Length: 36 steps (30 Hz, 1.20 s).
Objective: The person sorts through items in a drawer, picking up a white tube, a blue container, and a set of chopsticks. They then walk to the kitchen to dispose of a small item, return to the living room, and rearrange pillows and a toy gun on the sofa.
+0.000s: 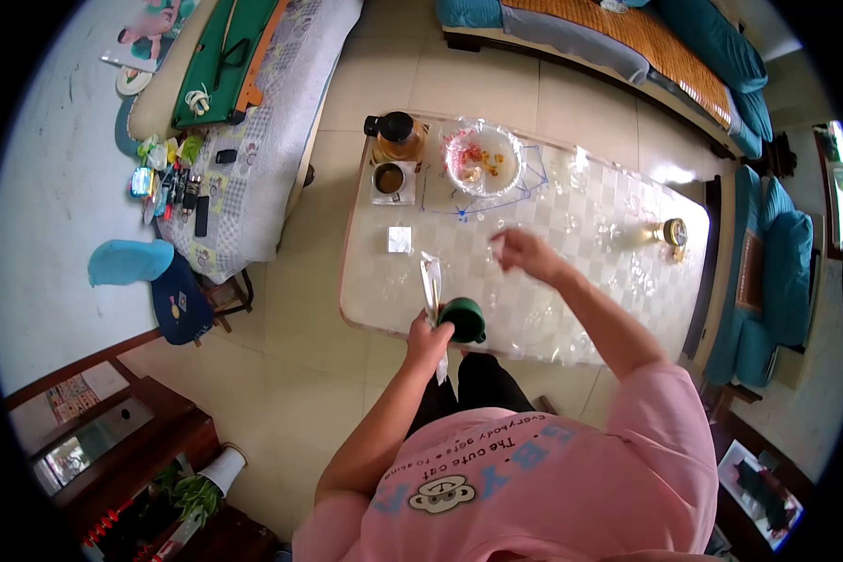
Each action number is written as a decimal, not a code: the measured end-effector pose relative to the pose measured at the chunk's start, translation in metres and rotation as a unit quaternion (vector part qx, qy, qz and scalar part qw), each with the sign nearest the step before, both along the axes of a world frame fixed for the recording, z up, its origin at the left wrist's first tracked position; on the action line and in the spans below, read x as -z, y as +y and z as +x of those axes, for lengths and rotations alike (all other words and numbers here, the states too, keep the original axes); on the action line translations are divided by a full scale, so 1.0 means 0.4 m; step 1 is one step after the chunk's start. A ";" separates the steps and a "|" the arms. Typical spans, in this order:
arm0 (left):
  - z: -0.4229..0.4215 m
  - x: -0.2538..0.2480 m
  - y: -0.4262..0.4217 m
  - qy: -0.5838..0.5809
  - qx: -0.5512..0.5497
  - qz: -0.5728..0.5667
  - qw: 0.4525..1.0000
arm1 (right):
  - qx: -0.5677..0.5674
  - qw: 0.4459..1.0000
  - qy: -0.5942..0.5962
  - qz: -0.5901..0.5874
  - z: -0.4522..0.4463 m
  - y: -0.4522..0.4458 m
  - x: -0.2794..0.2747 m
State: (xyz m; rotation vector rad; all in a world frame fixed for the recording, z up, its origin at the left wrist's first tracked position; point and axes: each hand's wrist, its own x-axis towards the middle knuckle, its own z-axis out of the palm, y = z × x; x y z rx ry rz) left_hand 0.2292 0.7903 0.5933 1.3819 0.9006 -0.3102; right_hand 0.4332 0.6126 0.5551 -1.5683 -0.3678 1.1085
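Observation:
My left hand (428,339) is at the near edge of the table, closed around a long, narrow white packet (431,276) that points away from me. Right beside those fingers is a dark green cup (463,320) with its mouth facing up; whether the hand also grips it cannot be told. Over the middle of the table hovers my right hand (526,255), its fingers half bent and apart, with nothing visible in them. A small white square (399,240) lies to the left of the packet's far end.
At the table's (553,318) far side stand a plastic-lined bowl (508,183) with food scraps, a brown-tinted jug (398,139) and a metal cup (388,178). A lidded jar (672,231) is at the right end. A cloth-covered bed (281,122) flanks the left.

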 end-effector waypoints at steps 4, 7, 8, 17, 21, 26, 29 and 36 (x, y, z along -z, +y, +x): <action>0.024 -0.028 -0.008 -0.083 -0.020 -0.036 0.996 | -0.027 0.996 -0.077 -0.040 -0.257 -0.079 -0.214; 0.028 -0.083 -0.019 -0.067 0.058 -0.048 0.995 | 0.097 0.991 -0.085 -0.047 -0.387 -0.069 -0.281; 0.018 -0.096 -0.023 -0.074 0.081 -0.051 0.993 | 0.120 0.987 -0.092 -0.050 -0.423 -0.071 -0.282; -0.146 -0.194 -0.016 -0.146 0.269 -0.173 0.936 | 0.373 0.913 -0.161 -0.047 -0.843 0.012 -0.311; -0.250 -0.258 -0.036 -0.180 0.363 -0.245 0.881 | 0.536 0.842 -0.031 0.048 -1.024 0.006 -0.404; -0.348 -0.313 -0.126 -0.039 0.335 -0.456 0.823 | 0.650 0.748 0.002 0.133 -1.257 -0.098 -0.471; -0.434 -0.343 -0.207 0.021 0.342 -0.481 0.807 | 0.692 0.706 -0.009 0.149 -1.397 -0.147 -0.500; -0.769 -0.358 -0.501 0.086 0.410 -0.523 0.743 | 0.758 0.627 -0.032 0.174 -1.859 -0.323 -0.503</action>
